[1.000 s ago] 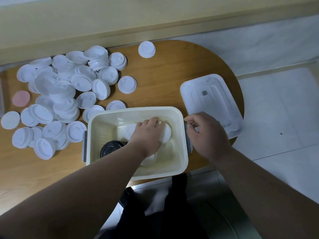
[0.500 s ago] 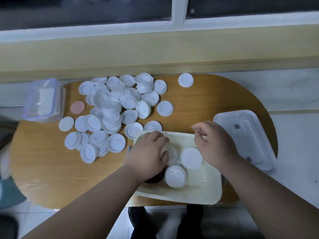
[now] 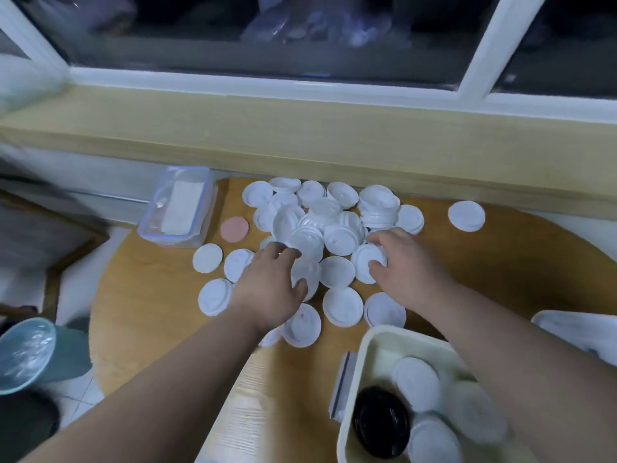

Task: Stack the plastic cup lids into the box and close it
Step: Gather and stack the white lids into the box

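The cup lids (image 3: 329,225) sit in a loose heap at the upper middle of the frame, on the far part of the round wooden table (image 3: 150,295), with strays fanned out toward me. They are thin white moulded plastic discs with raised rims and small embossed sip details. Several are already nested into short stacks, which I take as a sign they will slide together easily.

My left hand (image 3: 272,284) is curled round the left lid (image 3: 309,274) at the heap's near edge, thumb under and fingers over. My right hand (image 3: 405,262) pinches the right lid (image 3: 364,270) just beside it, thumb and fingertips on its rim. I judge that working both hands at the nearest lids keeps the reach short and brings two back per trip.

The cream plastic box (image 3: 362,349) is at the lower right, close to me and open. It holds a few white lids (image 3: 417,385) lying loose and one glossy black lid (image 3: 380,426). Its flat white box lid (image 3: 577,329) waits at the right edge, clear of the opening.

Further out are a lone lid (image 3: 466,216) to the upper right, a pink disc (image 3: 234,229), and a clear latched container (image 3: 178,205) at the table's left edge.
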